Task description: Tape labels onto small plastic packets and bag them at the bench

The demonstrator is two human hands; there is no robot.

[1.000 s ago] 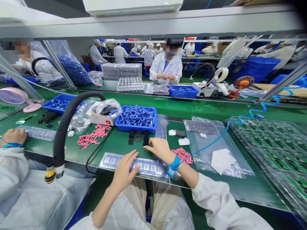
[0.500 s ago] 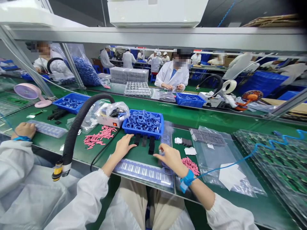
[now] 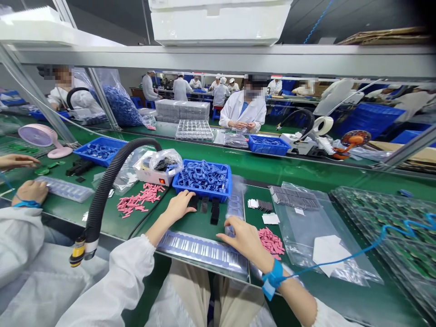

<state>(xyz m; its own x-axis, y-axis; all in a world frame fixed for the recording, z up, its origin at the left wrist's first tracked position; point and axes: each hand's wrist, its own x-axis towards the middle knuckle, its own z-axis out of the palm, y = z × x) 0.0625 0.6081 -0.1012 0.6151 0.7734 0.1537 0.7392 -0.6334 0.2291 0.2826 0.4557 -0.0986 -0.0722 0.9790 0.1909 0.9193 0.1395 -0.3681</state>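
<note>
My left hand (image 3: 180,205) reaches forward to the row of black strips (image 3: 214,211) in front of the blue bin (image 3: 218,196) of blue frames. Its fingers are curled over the leftmost strip. My right hand (image 3: 243,238), with a blue wrist strap (image 3: 272,279) and a coiled blue cord, hovers at the right end of the long clear tray (image 3: 200,249) on the table's front edge. Its fingers are bent together in a pinch, and what they hold is hidden. A narrow clear blister strip (image 3: 235,205) lies just beyond it.
Pink pieces lie in piles at left (image 3: 139,200) and right (image 3: 270,240). A black corrugated hose (image 3: 102,190) arcs at left. Clear bags (image 3: 306,222) and trays of green boards (image 3: 391,218) lie at right. A neighbour's hands (image 3: 30,190) work at left, and a person (image 3: 243,111) sits opposite.
My left hand left the long tray and moved forward onto the black strips. My right hand drew back toward the tray's right end. The view tilted slightly.
</note>
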